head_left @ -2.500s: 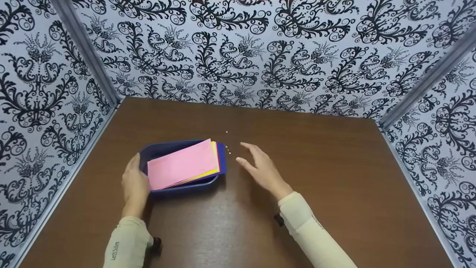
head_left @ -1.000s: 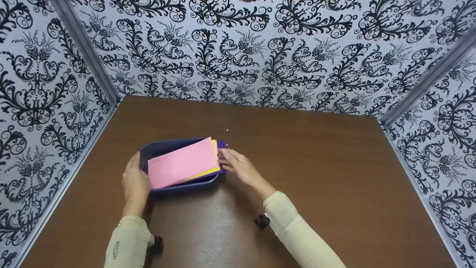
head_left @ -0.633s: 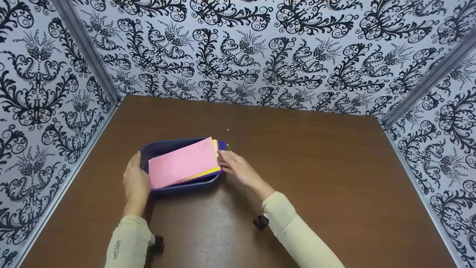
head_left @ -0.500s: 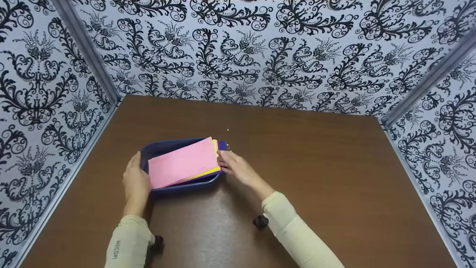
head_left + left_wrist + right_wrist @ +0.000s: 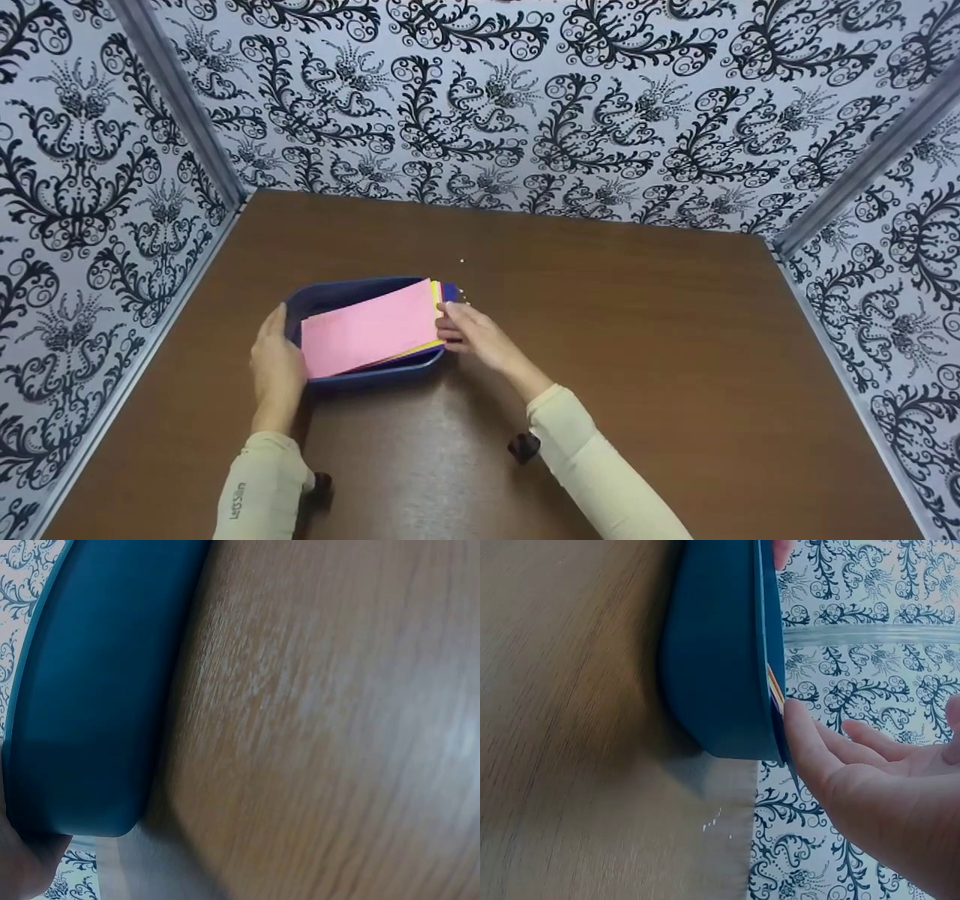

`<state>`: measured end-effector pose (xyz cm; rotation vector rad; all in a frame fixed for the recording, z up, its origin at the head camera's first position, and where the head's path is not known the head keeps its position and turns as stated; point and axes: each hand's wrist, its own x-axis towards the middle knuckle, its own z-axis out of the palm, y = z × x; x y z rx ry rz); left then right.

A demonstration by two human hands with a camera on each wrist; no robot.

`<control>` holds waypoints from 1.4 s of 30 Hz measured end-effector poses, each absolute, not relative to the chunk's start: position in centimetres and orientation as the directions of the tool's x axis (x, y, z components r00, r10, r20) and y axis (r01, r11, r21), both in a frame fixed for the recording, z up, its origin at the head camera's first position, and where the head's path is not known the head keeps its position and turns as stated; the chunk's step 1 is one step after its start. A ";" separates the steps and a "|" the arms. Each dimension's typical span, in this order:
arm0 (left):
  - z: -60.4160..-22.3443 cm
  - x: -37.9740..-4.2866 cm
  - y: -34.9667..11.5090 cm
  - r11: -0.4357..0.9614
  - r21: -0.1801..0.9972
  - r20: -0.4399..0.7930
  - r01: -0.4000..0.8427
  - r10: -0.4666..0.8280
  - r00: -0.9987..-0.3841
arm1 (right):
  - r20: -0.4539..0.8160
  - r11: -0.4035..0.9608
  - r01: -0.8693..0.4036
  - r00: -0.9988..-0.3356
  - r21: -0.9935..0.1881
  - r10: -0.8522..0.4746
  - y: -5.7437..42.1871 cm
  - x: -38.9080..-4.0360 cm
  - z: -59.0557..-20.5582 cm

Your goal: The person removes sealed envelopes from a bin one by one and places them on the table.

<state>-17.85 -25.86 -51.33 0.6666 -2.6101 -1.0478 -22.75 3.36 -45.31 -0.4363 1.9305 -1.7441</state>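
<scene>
Head view, two hands [image 5: 277,366] [image 5: 484,336], one tub [image 5: 379,376], one paper stack [image 5: 367,334]

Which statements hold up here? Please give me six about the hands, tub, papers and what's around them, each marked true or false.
1. The left hand holds the tub. True.
2. The right hand is at the right end of the papers. True.
3. Green is the topmost colour. False: the top sheet is pink.
4. All of them lie wholly inside the tub. False: a blue sheet juts past its right end.
5. White specks lie on the table. True.
6. Both forearms are bare. False: pale sleeves cover them.
</scene>
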 end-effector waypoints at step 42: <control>-51.5 -18.0 -25.9 0.636 0.707 0.082 -0.310 -0.509 -0.857 | -0.192 -0.144 0.268 -0.896 -0.953 -0.400 0.3 -22.4 -47.7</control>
